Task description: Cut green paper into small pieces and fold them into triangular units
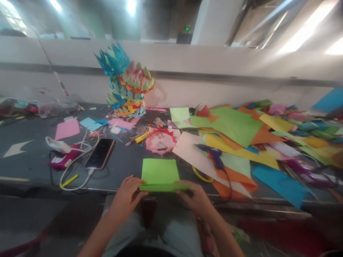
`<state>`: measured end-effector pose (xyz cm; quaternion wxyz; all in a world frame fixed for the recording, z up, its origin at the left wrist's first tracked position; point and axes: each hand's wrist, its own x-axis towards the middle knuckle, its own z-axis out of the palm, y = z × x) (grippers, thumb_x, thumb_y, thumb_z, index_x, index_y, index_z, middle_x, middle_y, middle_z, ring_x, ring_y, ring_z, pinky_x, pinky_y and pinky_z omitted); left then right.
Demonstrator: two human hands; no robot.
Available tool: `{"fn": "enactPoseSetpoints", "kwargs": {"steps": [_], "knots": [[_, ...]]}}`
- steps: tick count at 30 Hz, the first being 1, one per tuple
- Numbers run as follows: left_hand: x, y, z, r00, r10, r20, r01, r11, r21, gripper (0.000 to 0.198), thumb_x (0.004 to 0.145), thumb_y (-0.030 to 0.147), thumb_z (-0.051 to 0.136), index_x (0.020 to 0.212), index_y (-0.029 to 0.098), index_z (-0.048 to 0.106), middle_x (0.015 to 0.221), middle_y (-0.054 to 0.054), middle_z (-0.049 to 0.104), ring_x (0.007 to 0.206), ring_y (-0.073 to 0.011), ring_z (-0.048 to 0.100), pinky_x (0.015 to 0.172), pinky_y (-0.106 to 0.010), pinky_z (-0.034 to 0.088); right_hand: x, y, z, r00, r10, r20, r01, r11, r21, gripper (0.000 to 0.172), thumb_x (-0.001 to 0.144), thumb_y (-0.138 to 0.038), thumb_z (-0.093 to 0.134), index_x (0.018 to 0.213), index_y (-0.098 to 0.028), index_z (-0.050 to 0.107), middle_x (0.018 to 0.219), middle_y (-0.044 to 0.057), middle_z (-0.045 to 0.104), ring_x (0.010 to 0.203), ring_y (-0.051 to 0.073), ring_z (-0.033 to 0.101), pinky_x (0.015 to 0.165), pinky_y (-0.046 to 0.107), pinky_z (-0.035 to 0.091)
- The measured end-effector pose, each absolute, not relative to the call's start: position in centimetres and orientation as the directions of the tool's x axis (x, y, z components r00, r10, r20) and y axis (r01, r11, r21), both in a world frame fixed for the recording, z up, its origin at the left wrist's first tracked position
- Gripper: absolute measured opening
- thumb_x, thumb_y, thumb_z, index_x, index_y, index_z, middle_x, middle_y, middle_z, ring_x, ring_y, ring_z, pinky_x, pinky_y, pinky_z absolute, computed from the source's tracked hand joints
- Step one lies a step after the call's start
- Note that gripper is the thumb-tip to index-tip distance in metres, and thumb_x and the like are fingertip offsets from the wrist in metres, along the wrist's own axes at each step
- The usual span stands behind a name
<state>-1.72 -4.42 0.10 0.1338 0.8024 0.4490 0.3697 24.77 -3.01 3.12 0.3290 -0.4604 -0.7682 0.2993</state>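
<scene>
A bright green sheet of paper (160,172) lies at the near edge of the dark table (32,160), its front edge folded over. My left hand (126,196) pinches the folded edge at its left end, fingers closed on the paper. My right hand (197,200) grips the right end of the same fold. Both hands sit just in front of the table edge, above my lap.
A phone (100,153) on a white cable lies left of the sheet, beside a purple device (63,160). A tall folded-paper sculpture (127,82) stands at the back. A pink paper flower (160,141), a purple glue gun (214,155) and several loose coloured sheets (235,128) spread to the right.
</scene>
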Motion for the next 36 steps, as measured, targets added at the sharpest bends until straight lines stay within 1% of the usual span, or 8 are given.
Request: {"fn": "enactPoseSetpoints", "kwargs": {"steps": [4,7,9,12,15,19,25,36], "knots": [[-1.9,-3.4,1.3,0.200,0.937,0.288,0.695,-0.343,0.632,0.022,0.087,0.040,0.048,0.084,0.020,0.057,0.081,-0.005,0.066,0.081,-0.0213,0.061,0.079,-0.038,0.047,24.0,-1.7,3.0,-0.186,0.972,0.145,0.620,0.230,-0.750,0.037,0.086,-0.042,0.044,0.062,-0.017,0.057,0.053,0.000,0.056,0.050,0.014,0.051,0.046,0.024,0.037],[-0.9,-2.9,2.0,0.066,0.980,0.189,0.705,-0.180,0.686,0.035,0.088,0.040,0.046,0.116,0.019,0.047,0.079,-0.004,0.066,0.077,-0.0208,0.061,0.069,-0.033,0.047,23.2,-0.2,3.0,-0.114,0.987,0.114,0.651,0.161,-0.742,0.035,0.086,-0.044,0.041,0.074,-0.016,0.058,0.060,0.001,0.059,0.053,0.015,0.051,0.048,0.024,0.035],[-0.1,-2.6,2.5,0.002,0.983,0.185,0.759,-0.122,0.640,0.046,0.089,0.036,0.044,0.129,0.015,0.035,0.075,-0.003,0.065,0.072,-0.0207,0.061,0.069,-0.033,0.046,22.6,0.8,3.1,-0.087,0.993,0.085,0.716,0.121,-0.687,0.030,0.086,-0.041,0.042,0.084,-0.016,0.059,0.066,0.003,0.062,0.057,0.016,0.054,0.052,0.025,0.036],[0.9,-2.2,2.9,-0.002,0.979,0.204,0.892,-0.091,0.443,0.036,0.087,0.027,0.043,0.121,0.014,0.046,0.076,-0.006,0.066,0.073,-0.0226,0.062,0.071,-0.035,0.043,21.8,2.0,3.7,-0.047,0.998,0.047,0.847,0.065,-0.527,0.025,0.084,-0.037,0.045,0.080,-0.017,0.058,0.061,0.004,0.059,0.055,0.017,0.052,0.052,0.025,0.033],[1.4,-2.0,3.1,0.029,0.980,0.197,0.945,-0.091,0.313,0.026,0.085,0.022,0.042,0.105,0.016,0.057,0.082,-0.009,0.067,0.079,-0.0241,0.062,0.072,-0.036,0.042,21.3,2.5,4.1,-0.061,0.998,0.022,0.904,0.065,-0.422,0.023,0.083,-0.035,0.046,0.073,-0.018,0.056,0.058,0.003,0.057,0.055,0.017,0.051,0.052,0.025,0.030],[1.0,-1.5,3.4,0.051,0.980,0.195,0.960,-0.102,0.262,0.021,0.080,0.021,0.048,0.097,0.016,0.059,0.093,-0.010,0.065,0.088,-0.0264,0.059,0.074,-0.038,0.043,21.0,2.6,4.3,-0.061,0.998,-0.012,0.923,0.052,-0.381,0.022,0.083,-0.035,0.046,0.072,-0.018,0.056,0.060,0.003,0.057,0.057,0.017,0.051,0.052,0.025,0.028],[-0.6,0.3,3.4,0.290,0.943,0.166,0.904,-0.326,0.275,0.046,0.078,0.021,0.049,0.124,0.017,0.046,0.137,-0.010,0.045,0.125,-0.0257,0.039,0.094,-0.043,0.037,20.8,2.9,4.4,-0.058,0.998,-0.033,0.931,0.042,-0.363,0.021,0.082,-0.033,0.047,0.069,-0.018,0.054,0.059,0.003,0.056,0.057,0.016,0.049,0.052,0.025,0.027],[-2.6,2.9,3.0,0.413,0.893,0.178,0.850,-0.448,0.277,0.032,0.091,0.034,0.041,0.118,0.021,0.053,0.125,-0.007,0.055,0.115,-0.0220,0.048,0.092,-0.042,0.040,21.0,3.5,4.5,-0.086,0.994,-0.062,0.906,0.052,-0.419,0.020,0.079,-0.031,0.048,0.064,-0.018,0.052,0.060,0.002,0.055,0.058,0.015,0.049,0.053,0.024,0.029]]}}
